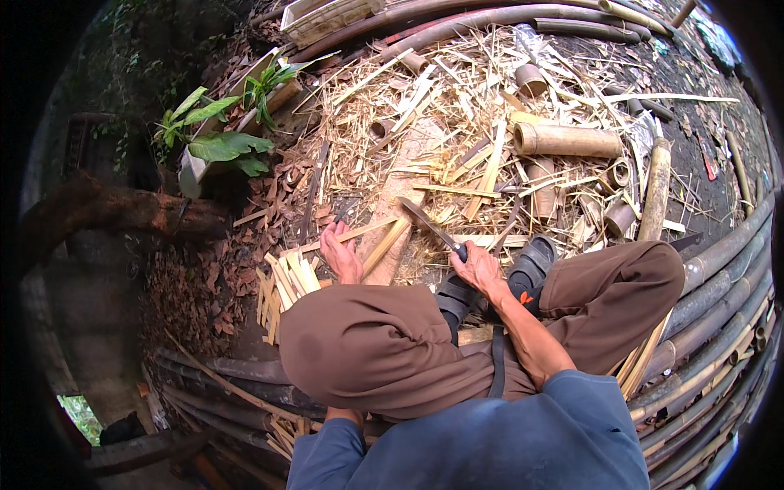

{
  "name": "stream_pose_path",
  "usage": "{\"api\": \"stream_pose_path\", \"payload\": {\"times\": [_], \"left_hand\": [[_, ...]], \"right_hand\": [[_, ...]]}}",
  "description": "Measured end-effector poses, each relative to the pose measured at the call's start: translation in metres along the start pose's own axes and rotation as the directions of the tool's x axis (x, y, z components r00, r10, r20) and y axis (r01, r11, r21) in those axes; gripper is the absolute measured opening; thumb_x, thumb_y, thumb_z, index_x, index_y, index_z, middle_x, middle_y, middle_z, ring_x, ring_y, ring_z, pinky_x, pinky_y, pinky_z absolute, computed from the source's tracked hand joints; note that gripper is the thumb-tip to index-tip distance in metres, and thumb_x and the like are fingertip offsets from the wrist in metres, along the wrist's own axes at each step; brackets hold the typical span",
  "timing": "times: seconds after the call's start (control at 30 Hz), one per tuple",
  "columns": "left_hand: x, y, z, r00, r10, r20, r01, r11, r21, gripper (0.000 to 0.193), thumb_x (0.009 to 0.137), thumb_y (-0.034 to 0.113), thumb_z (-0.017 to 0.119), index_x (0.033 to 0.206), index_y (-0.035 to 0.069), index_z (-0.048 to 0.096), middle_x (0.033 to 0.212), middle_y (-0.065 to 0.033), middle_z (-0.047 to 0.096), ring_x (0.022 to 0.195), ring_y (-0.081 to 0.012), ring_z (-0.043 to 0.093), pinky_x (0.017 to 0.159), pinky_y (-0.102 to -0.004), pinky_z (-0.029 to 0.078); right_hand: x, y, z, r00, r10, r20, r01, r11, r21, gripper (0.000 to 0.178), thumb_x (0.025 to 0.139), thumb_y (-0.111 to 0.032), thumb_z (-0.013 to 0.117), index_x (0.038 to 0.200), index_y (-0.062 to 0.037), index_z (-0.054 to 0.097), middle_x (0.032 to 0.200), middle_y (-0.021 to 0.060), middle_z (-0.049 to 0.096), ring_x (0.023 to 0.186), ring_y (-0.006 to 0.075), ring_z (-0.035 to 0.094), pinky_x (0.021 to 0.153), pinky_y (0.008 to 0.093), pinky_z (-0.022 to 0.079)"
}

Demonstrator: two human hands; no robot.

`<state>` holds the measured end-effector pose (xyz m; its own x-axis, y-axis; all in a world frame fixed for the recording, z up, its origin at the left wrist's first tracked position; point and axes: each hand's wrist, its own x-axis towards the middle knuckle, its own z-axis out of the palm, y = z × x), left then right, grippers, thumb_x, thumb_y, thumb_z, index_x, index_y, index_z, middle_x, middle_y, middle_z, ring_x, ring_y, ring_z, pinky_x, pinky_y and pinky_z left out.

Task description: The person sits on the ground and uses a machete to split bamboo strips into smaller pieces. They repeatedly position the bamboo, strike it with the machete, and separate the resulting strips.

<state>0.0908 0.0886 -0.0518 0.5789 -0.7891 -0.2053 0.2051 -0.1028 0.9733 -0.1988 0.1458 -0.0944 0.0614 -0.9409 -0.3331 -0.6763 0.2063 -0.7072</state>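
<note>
My right hand (480, 269) is wrapped round the black handle of a knife (431, 223), its long blade slanting up and left over a worn wooden plank (398, 255). To the left, my left hand (341, 255) has its fingers curled about a thin, pale bamboo strip (374, 227), whose right end lies close to the blade's tip. Another, wider split bamboo piece (385, 247) rests slantwise on the plank between my hands. Beside my left knee lies a pile of split bamboo strips (287, 282), just left of my left hand.
Shavings (367, 106) cover the ground ahead. A cut bamboo tube (567, 140) lies among shorter sections. Long bamboo poles (719, 286) are stacked at the right, and more poles (237, 380) lie behind on the left. A thick log (131, 214) juts in from the left.
</note>
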Motion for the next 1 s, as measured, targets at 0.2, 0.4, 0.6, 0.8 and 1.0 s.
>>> {"api": "stream_pose_path", "payload": {"times": [0.2,0.4,0.6,0.8,1.0], "left_hand": [[-0.021,0.004,0.012,0.988,-0.158,-0.003,0.152,0.95,0.272,0.05,0.101,0.032,0.03,0.118,-0.012,0.044,0.107,-0.0244,0.064,0.083,-0.0374,0.067,0.081,-0.0404,0.056],[-0.012,0.009,0.012,0.996,0.089,0.0,-0.067,0.751,0.657,0.047,0.092,0.026,0.036,0.069,-0.009,0.058,0.055,-0.0185,0.06,0.045,-0.0208,0.054,0.044,-0.0333,0.041],[-0.009,0.009,0.02,0.995,0.026,-0.101,0.04,0.795,0.605,0.051,0.091,0.026,0.035,0.063,-0.008,0.06,0.056,-0.0167,0.062,0.044,-0.0204,0.054,0.043,-0.0334,0.041],[-0.015,0.034,0.025,0.983,-0.011,0.185,-0.136,0.634,0.762,0.053,0.098,0.031,0.03,0.077,-0.006,0.062,0.062,-0.015,0.065,0.049,-0.0187,0.058,0.051,-0.0305,0.047],[-0.013,0.056,0.005,0.82,-0.022,0.572,-0.444,0.606,0.659,0.038,0.101,0.027,0.043,0.084,-0.002,0.061,0.069,-0.0094,0.062,0.063,-0.0165,0.062,0.061,-0.0313,0.05]], "right_hand": [[-0.015,-0.027,0.023,0.979,-0.159,0.126,0.136,0.975,0.177,0.036,0.096,-0.039,0.05,0.101,-0.0031,0.053,0.071,0.0247,0.062,0.068,0.043,0.062,0.062,0.0493,0.047],[-0.027,-0.055,0.04,0.921,-0.389,0.016,0.368,0.884,0.288,0.033,0.097,-0.034,0.05,0.1,-0.0013,0.05,0.065,0.0269,0.056,0.064,0.0476,0.056,0.058,0.0509,0.042],[-0.008,-0.027,0.056,0.987,-0.149,0.055,0.133,0.965,0.224,0.04,0.096,-0.039,0.051,0.093,0.0,0.049,0.07,0.0314,0.058,0.072,0.0517,0.057,0.064,0.055,0.045],[0.005,-0.016,0.049,0.999,-0.034,0.033,0.027,0.98,0.198,0.049,0.096,-0.044,0.048,0.093,0.0048,0.053,0.077,0.0337,0.06,0.078,0.052,0.059,0.069,0.0543,0.046],[-0.007,-0.052,0.01,0.99,-0.104,0.093,0.072,0.953,0.295,0.042,0.096,-0.039,0.05,0.094,0.0024,0.056,0.073,0.0285,0.06,0.071,0.0475,0.059,0.066,0.052,0.046]]}}
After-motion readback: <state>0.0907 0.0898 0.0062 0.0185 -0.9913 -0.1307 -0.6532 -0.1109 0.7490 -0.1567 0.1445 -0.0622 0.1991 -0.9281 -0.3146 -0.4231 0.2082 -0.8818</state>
